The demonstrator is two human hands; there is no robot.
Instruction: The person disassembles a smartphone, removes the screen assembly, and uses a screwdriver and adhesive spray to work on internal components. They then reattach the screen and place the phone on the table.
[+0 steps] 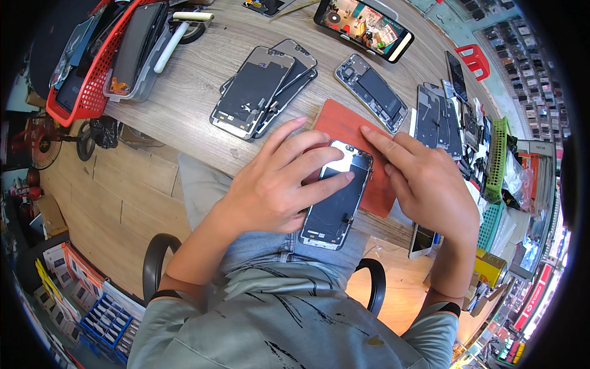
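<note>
Room: a cluttered workshop with a wood-grain table [190, 92] and a tiled floor [132, 206].

Head view, table. Item: a stack of dark phone screens [255, 86], left of centre. Item: one opened phone body [372, 89], right of the stack. Item: a lit phone [369, 27] on a stand, far side. Item: a red basket [92, 86] of parts, far left. Item: an orange-red mat [326, 117], near edge.

Principal piece: one phone screen panel [335, 209], inner side up, its upper end over the mat, its lower end reaching past the table edge above the lap.

Left hand [267, 178]: grip narrow, holding the panel, fingers spread across its upper part, thumb by the left long edge. Right hand [433, 178]: grip loosely parted, index finger extended over the mat, nothing seen in it; contact with the mat cannot be told.

Handling, as judged: light, stiff, thin, slippery on its smooth face; glass and ribbon connectors fragile. Best held by the long edges, clear of the connectors, without bending.
</note>
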